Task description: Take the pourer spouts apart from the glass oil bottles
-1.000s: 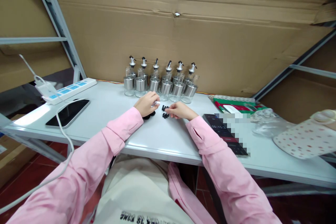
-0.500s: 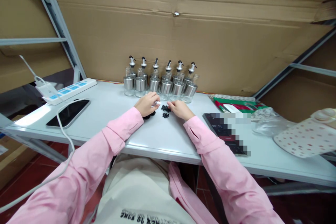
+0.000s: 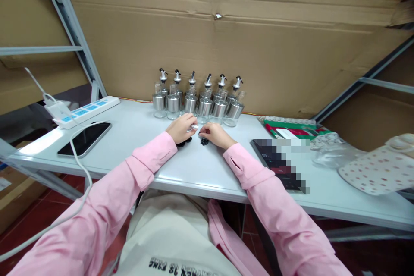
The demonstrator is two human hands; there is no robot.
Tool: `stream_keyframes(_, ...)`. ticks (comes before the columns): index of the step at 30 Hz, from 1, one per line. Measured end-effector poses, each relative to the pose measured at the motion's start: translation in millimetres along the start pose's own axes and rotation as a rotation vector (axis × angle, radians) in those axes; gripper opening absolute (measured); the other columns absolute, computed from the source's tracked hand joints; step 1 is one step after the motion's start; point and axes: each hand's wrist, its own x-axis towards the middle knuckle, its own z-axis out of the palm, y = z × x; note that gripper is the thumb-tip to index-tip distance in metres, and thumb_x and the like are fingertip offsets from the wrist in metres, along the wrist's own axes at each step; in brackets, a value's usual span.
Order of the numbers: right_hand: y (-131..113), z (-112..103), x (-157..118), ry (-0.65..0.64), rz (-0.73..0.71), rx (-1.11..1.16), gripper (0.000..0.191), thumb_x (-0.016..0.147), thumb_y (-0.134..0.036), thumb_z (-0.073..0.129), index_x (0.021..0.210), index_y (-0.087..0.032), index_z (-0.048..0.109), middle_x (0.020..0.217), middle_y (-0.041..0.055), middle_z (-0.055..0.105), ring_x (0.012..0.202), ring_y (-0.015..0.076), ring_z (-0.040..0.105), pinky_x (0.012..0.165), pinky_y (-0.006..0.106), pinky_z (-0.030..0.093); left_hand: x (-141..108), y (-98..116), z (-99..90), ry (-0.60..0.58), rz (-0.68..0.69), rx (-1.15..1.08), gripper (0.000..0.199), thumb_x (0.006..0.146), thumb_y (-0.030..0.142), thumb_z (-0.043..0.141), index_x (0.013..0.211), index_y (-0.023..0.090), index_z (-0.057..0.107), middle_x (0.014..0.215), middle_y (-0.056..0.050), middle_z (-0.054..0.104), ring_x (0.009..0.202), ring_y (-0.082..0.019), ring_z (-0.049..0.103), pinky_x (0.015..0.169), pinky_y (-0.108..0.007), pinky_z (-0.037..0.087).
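Note:
My left hand (image 3: 181,127) is closed around a small silvery-white piece (image 3: 193,127), whose end shows at the fingertips; the rest of it is hidden. Under that hand lie round black parts (image 3: 185,142), partly covered. My right hand (image 3: 217,134) has its thumb and fingers pinched together, with a bit of black at the tips that looks like one of the small black pieces. Just below those fingers sits a cluster of small black pieces (image 3: 204,142). Behind both hands, several glass bottles with metal bands (image 3: 205,107) stand in rows, the back ones topped with pourer spouts (image 3: 208,80).
A power strip (image 3: 90,111) with a white cable and a tablet-like device (image 3: 86,139) lie at left. On the right are a dark screen device (image 3: 274,159), green and red packaging (image 3: 291,128), a clear plastic bag (image 3: 333,156) and a spotted white item (image 3: 371,168). Cardboard (image 3: 207,47) stands behind.
My right hand has shifted left, closer to my left hand, and now covers part of the black pieces that were visible. My left hand stays in place, still holding the silvery-white piece.

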Motion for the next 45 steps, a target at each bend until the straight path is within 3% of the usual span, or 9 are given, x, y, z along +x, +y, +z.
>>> stream_keyframes(10, -6, 3, 5, 0.018, 0.019, -0.051, 0.01, 0.076, -0.02, 0.061, 0.076, -0.013, 0.069, 0.072, 0.0034, 0.066, 0.063, 0.0111, 0.054, 0.063, 0.02, 0.038, 0, 1, -0.9, 0.003, -0.002, -0.001, 0.003, 0.081, 0.021, 0.049, 0.079, 0.018, 0.049, 0.083, -0.004, 0.052, 0.082, -0.019, 0.049, 0.073, -0.031, 0.041)
stream_keyframes(24, -4, -9, 8, 0.057, 0.299, -0.164, 0.017, 0.077, -0.024, 0.059, 0.08, -0.013, 0.072, 0.081, 0.009, 0.071, 0.074, 0.017, 0.062, 0.069, 0.023, 0.041, 0, -1, -0.7, -0.004, -0.006, -0.019, 0.004, 0.082, 0.021, 0.047, 0.081, 0.018, 0.05, 0.086, -0.005, 0.052, 0.085, -0.019, 0.049, 0.076, -0.031, 0.042)
stream_keyframes(29, -1, -21, 4, 0.129, 0.273, -0.125, 0.024, 0.083, -0.027, 0.052, 0.08, -0.012, 0.071, 0.079, 0.0094, 0.071, 0.07, 0.0156, 0.061, 0.067, 0.023, 0.04, 0, -1, -1.3, 0.005, -0.007, -0.019, 0.004, 0.082, 0.021, 0.047, 0.081, 0.018, 0.049, 0.087, -0.005, 0.052, 0.084, -0.019, 0.049, 0.076, -0.031, 0.042)
stream_keyframes(36, 3, -29, -4, -0.06, 0.244, -0.08, 0.012, 0.072, -0.021, 0.066, 0.08, -0.013, 0.07, 0.072, 0.0052, 0.069, 0.065, 0.0134, 0.059, 0.064, 0.022, 0.042, 0, -1, -1.6, 0.001, -0.005, -0.011, 0.004, 0.082, 0.022, 0.048, 0.082, 0.018, 0.05, 0.087, -0.005, 0.053, 0.084, -0.019, 0.049, 0.076, -0.031, 0.041)
stream_keyframes(45, 4, -23, -3, -0.047, 0.187, -0.079, 0.018, 0.068, -0.01, 0.065, 0.086, -0.012, 0.068, 0.067, 0.0012, 0.065, 0.061, 0.0112, 0.055, 0.064, 0.021, 0.041, 0, -2, -1.6, 0.026, 0.014, -0.002, 0.006, 0.083, 0.022, 0.046, 0.082, 0.017, 0.05, 0.086, -0.005, 0.053, 0.082, -0.019, 0.049, 0.075, -0.03, 0.041)
